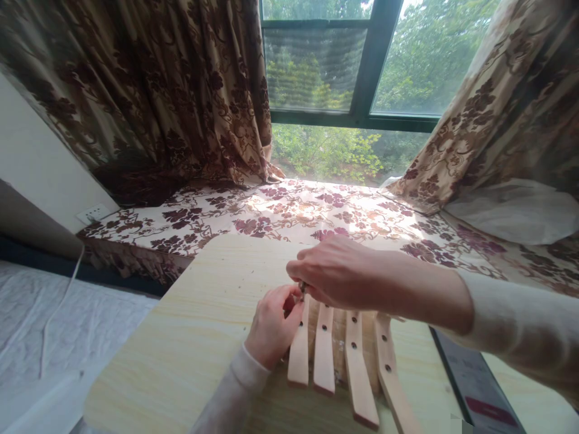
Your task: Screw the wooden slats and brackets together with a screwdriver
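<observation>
Several pale wooden strips with dark round holes or studs lie side by side on the table; one strip [360, 367] angles toward the front. Beneath them is a brownish, shiny layer [339, 349]. My left hand [274, 322] is at the upper end of the leftmost strip [299, 361], thumb and forefinger pinched at a small metallic piece [303, 287]. From the right, my right hand [332, 271] reaches over the strips' upper ends, its fingers closed on the same small piece. The fingers partly hide that piece, so its shape is unclear.
The light wooden table [181, 337] has small specks on it. A dark-edged flat device [474, 380] lies at the right, under my right forearm. Beyond the table are a floral-covered ledge [289, 211], patterned curtains [217, 90] and a window. A white cable [63, 307] hangs at the left.
</observation>
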A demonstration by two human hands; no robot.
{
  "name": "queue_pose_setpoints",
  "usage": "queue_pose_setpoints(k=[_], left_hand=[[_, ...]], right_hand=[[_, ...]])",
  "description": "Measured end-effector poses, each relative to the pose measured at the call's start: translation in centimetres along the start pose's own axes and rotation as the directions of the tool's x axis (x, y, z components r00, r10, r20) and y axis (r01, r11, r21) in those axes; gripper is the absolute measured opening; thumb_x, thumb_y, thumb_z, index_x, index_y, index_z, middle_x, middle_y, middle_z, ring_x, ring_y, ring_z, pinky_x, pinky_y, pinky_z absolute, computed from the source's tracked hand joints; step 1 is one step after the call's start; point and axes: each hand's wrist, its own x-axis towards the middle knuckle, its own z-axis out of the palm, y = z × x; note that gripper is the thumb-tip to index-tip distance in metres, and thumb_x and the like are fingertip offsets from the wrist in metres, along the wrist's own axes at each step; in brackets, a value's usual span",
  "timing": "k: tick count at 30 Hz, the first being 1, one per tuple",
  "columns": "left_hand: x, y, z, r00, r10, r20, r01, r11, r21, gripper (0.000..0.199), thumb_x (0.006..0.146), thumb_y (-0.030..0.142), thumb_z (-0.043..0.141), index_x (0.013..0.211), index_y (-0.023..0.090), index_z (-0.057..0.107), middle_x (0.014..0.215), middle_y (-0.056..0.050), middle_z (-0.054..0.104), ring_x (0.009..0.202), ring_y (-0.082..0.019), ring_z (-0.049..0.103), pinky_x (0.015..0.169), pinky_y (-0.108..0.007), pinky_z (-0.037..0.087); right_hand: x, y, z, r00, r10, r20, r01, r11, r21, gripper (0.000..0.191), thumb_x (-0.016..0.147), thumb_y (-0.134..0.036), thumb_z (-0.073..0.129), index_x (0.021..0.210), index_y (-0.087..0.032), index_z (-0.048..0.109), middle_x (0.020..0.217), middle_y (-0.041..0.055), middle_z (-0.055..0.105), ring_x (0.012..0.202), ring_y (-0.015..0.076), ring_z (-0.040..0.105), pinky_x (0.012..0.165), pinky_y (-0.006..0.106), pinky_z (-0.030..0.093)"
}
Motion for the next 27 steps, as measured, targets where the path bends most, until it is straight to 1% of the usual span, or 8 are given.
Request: queue_pose_setpoints(k=[2, 6, 9, 12, 17, 22, 23, 27], left_hand=[[0.01, -0.01, 0.01, 1.000, -0.001, -0.003, 0.001, 1.000, 0.002, 0.008, 0.077, 0.021, 0.049, 0.079, 0.021, 0.057, 0.069, 0.001, 0.056, 0.070, -0.017, 0.053, 0.066, -0.028, 0.041], [-0.01, -0.07, 0.03, 1.000, 0.002, 0.009, -0.002, 1.000, -0.004, 0.007, 0.077, 0.020, 0.049, 0.077, 0.020, 0.056, 0.068, 0.001, 0.056, 0.070, -0.017, 0.052, 0.067, -0.028, 0.041], [-0.07, -0.14, 0.04, 1.000, 0.004, 0.018, -0.004, 1.000, -0.018, 0.009, 0.078, 0.021, 0.049, 0.081, 0.020, 0.057, 0.070, 0.001, 0.057, 0.071, -0.016, 0.053, 0.068, -0.028, 0.041], [-0.09, -0.21, 0.05, 1.000, -0.002, 0.020, 0.002, 1.000, -0.024, 0.010, 0.078, 0.021, 0.049, 0.082, 0.020, 0.057, 0.071, 0.000, 0.057, 0.071, -0.016, 0.052, 0.068, -0.028, 0.041], [-0.04, -0.11, 0.03, 1.000, -0.009, 0.027, 0.010, 0.999, -0.034, 0.010, 0.078, 0.022, 0.048, 0.081, 0.019, 0.058, 0.068, 0.001, 0.056, 0.070, -0.016, 0.052, 0.068, -0.028, 0.040], [-0.04, 0.04, -0.06, 1.000, -0.018, 0.017, 0.019, 0.999, -0.036, 0.011, 0.078, 0.025, 0.048, 0.074, 0.019, 0.056, 0.065, 0.002, 0.054, 0.068, -0.015, 0.051, 0.065, -0.027, 0.040], [-0.01, 0.06, -0.07, 1.000, -0.018, 0.017, 0.018, 0.999, -0.038, 0.011, 0.078, 0.025, 0.048, 0.074, 0.019, 0.056, 0.065, 0.002, 0.054, 0.068, -0.015, 0.052, 0.065, -0.026, 0.040], [0.15, 0.11, -0.05, 0.999, -0.007, 0.031, 0.008, 0.999, -0.047, 0.013, 0.077, 0.020, 0.047, 0.081, 0.018, 0.059, 0.068, 0.002, 0.057, 0.070, -0.015, 0.053, 0.067, -0.026, 0.040]], right_hand=[[0.08, 0.06, 0.03, 1.000, -0.018, -0.007, 0.018, 1.000, 0.010, 0.012, 0.079, -0.013, 0.050, 0.071, -0.018, 0.056, 0.059, 0.0000, 0.058, 0.044, 0.0101, 0.036, 0.044, 0.029, 0.019], [0.14, 0.26, 0.09, 0.993, 0.121, 0.017, -0.120, 0.992, -0.034, 0.015, 0.080, -0.019, 0.051, 0.066, -0.016, 0.056, 0.047, -0.0003, 0.051, 0.039, 0.0098, 0.032, 0.043, 0.030, 0.018], [0.00, 0.59, -0.03, 0.999, 0.032, -0.002, -0.032, 0.999, -0.011, 0.009, 0.079, -0.018, 0.052, 0.072, -0.017, 0.058, 0.055, 0.0003, 0.056, 0.042, 0.0102, 0.036, 0.044, 0.029, 0.019], [-0.10, 0.59, -0.19, 0.999, -0.052, 0.007, 0.052, 0.998, 0.029, 0.013, 0.080, -0.012, 0.049, 0.074, -0.018, 0.058, 0.063, 0.0004, 0.060, 0.047, 0.0101, 0.039, 0.046, 0.029, 0.021], [-0.11, 0.12, -0.21, 0.993, 0.101, 0.053, -0.101, 0.995, -0.008, 0.013, 0.082, -0.017, 0.050, 0.071, -0.015, 0.057, 0.051, 0.0004, 0.052, 0.041, 0.0094, 0.035, 0.046, 0.029, 0.021], [-0.44, 0.44, 0.31, 0.996, -0.083, -0.012, 0.084, 0.994, 0.075, 0.011, 0.080, -0.011, 0.050, 0.074, -0.018, 0.057, 0.063, 0.0001, 0.057, 0.046, 0.0085, 0.034, 0.046, 0.027, 0.019], [-0.48, 0.41, 0.39, 0.997, -0.079, -0.007, 0.079, 0.994, 0.077, 0.012, 0.079, -0.010, 0.050, 0.072, -0.018, 0.056, 0.062, 0.0000, 0.056, 0.045, 0.0083, 0.032, 0.046, 0.027, 0.018], [-0.60, 0.17, 0.41, 0.994, 0.091, 0.057, -0.091, 0.996, 0.002, 0.014, 0.082, -0.019, 0.053, 0.069, -0.015, 0.058, 0.050, -0.0008, 0.050, 0.041, 0.0086, 0.026, 0.044, 0.028, 0.017]])
